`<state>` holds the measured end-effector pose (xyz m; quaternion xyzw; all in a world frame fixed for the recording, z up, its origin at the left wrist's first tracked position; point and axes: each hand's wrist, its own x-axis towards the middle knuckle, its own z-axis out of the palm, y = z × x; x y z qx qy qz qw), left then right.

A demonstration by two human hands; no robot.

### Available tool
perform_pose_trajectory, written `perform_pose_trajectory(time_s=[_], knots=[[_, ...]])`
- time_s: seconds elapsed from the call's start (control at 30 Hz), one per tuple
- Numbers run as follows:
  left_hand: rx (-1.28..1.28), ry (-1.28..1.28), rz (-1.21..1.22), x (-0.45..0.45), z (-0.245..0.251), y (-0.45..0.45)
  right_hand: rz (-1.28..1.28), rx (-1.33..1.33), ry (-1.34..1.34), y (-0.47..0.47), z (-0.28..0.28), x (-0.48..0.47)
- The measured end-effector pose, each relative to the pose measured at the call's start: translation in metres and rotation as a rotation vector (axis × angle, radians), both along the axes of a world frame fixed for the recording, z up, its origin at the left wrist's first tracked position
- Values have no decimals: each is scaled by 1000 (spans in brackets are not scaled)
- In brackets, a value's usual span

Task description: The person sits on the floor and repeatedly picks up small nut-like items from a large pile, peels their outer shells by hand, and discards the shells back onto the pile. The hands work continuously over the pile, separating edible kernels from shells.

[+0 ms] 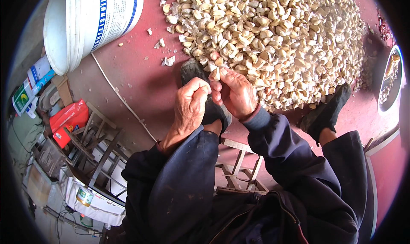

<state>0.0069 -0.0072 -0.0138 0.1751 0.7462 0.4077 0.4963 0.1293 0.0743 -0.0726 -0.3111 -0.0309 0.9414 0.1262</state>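
A wide heap of unpeeled garlic cloves (272,39) lies on the red floor in front of me. At its near left edge, my right hand (235,88) holds a garlic clove (215,73) between thumb and fingertips. Close beside it on the left, my left hand (193,100) has its fingers curled in; whether something small is pinched in them is hidden. Both hands are above my dark left shoe (192,69). Loose bits of papery garlic skin (169,61) lie on the floor left of the heap.
A large white plastic bucket (72,29) lies on its side at upper left. A pale cord (118,95) crosses the floor. Wooden stool frames (238,164), a red bag (69,120) and clutter stand near. At right is a metal basin (381,100) holding small pieces.
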Motion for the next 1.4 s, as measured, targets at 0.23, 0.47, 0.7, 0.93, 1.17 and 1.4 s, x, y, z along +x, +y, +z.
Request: perform_pose_trajectory(time_s=[0.23, 0.47, 0.7, 0.93, 1.17, 1.4], knots=[[-114, -194, 190, -4, -3, -6, 115, 240, -190, 6, 3, -3], [-69, -223, 155, -2, 1, 2, 123, 419, -200, 2, 7, -4], [-107, -264, 241, -2, 3, 3, 80, 430, -142, 6, 10, -2], [-12, -507, 315, -8, 0, 0, 87, 585, -169, 9, 10, -1], [8, -528, 375, -14, -6, -5, 89, 839, -174, 12, 11, 1], [-107, -361, 392, -11, -3, -2, 144, 1450, -335, 20, 14, 3]])
